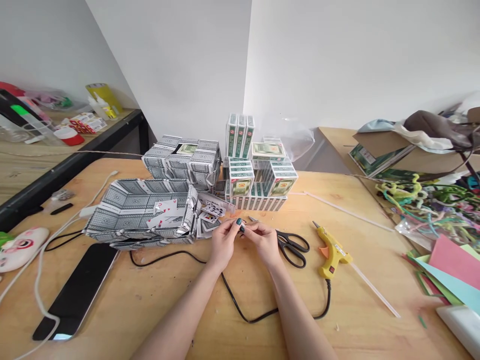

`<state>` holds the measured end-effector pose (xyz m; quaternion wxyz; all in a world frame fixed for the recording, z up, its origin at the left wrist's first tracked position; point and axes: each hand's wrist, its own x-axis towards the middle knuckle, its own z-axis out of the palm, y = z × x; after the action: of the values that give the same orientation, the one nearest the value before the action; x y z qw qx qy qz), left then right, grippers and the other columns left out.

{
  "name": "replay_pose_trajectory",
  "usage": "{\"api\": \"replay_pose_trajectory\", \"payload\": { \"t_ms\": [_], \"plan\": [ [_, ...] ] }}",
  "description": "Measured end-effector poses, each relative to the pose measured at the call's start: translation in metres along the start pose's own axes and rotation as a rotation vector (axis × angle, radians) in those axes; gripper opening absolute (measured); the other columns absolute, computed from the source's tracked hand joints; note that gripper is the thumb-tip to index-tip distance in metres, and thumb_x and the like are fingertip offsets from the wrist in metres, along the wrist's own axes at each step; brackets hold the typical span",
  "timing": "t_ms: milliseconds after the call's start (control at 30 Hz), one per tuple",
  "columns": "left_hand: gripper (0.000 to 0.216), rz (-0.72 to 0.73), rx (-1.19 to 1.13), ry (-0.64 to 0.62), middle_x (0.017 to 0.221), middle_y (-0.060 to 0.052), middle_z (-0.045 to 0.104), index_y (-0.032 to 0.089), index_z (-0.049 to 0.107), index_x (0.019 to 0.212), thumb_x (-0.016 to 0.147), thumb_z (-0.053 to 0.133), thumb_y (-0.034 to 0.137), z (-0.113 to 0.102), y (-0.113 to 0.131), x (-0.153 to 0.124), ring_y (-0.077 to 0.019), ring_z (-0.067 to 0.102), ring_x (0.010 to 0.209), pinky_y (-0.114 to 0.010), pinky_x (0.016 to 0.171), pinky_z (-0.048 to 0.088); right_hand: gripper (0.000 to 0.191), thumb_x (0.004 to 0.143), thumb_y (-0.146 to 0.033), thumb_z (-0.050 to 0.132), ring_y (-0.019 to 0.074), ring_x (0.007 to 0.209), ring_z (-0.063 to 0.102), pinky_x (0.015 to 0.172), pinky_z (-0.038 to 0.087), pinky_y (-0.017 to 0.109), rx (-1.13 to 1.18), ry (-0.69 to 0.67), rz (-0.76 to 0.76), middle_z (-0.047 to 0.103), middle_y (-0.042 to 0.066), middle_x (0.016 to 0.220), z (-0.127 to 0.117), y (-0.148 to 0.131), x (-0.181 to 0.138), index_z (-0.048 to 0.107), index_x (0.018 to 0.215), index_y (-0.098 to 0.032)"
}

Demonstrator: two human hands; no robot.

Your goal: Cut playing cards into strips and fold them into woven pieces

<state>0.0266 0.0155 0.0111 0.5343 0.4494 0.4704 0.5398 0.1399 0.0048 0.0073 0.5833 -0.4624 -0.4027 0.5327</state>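
My left hand (224,242) and my right hand (264,241) meet over the middle of the wooden table (157,300), fingertips pinched together on a small piece between them, probably a folded playing card; it is too small to name. Just left of my hands lies a flat structure built of folded playing cards (144,212), with loose cards (210,212) at its right end. Black scissors (292,246) lie right beside my right hand. A yellow glue gun (333,251) rests further right, its black cord (243,305) looping under my forearms.
Stacked card boxes (258,180) and another card-built block (183,161) stand behind my hands. A dark tablet (77,292) and white cable (37,280) lie at left. Pipe cleaners (423,205), coloured paper (450,270) and a clear glue stick (375,290) lie at right.
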Motion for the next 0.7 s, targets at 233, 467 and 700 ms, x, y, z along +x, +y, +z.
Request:
{"api": "replay_pose_trajectory", "payload": {
  "t_ms": [233,467,700],
  "plan": [
    [0.024,0.028,0.067,-0.087,0.069,-0.002,0.059,0.015,0.063,0.074,0.075,0.055,0.037,-0.002,0.002,0.001,-0.0120,0.051,0.065,-0.022,0.061,0.040,0.016,0.066,-0.032,0.069,0.0131,0.055,0.059,0.052,0.051,0.025,0.290,-0.157,0.239,0.063,0.000,0.061,-0.006,-0.002,0.001,0.063,0.070,-0.017],
    [0.029,-0.026,0.014,-0.188,0.065,-0.001,0.057,0.015,0.066,0.081,0.079,0.050,0.039,-0.006,0.005,0.000,-0.0122,0.049,0.062,-0.023,0.059,0.039,0.019,0.071,-0.029,0.067,0.0112,0.064,0.063,0.059,0.052,0.020,0.362,-0.354,0.449,0.067,0.005,0.075,-0.012,-0.006,0.000,0.064,0.079,-0.013],
    [0.024,-0.070,0.004,-0.180,0.077,-0.004,0.063,0.015,0.067,0.080,0.074,0.057,0.036,-0.005,0.004,0.001,-0.0148,0.055,0.073,-0.024,0.066,0.042,0.021,0.070,-0.029,0.068,0.0165,0.069,0.066,0.059,0.053,0.024,0.326,-0.392,0.455,0.069,0.007,0.072,-0.015,-0.004,0.000,0.066,0.082,-0.012]
  ]
}}
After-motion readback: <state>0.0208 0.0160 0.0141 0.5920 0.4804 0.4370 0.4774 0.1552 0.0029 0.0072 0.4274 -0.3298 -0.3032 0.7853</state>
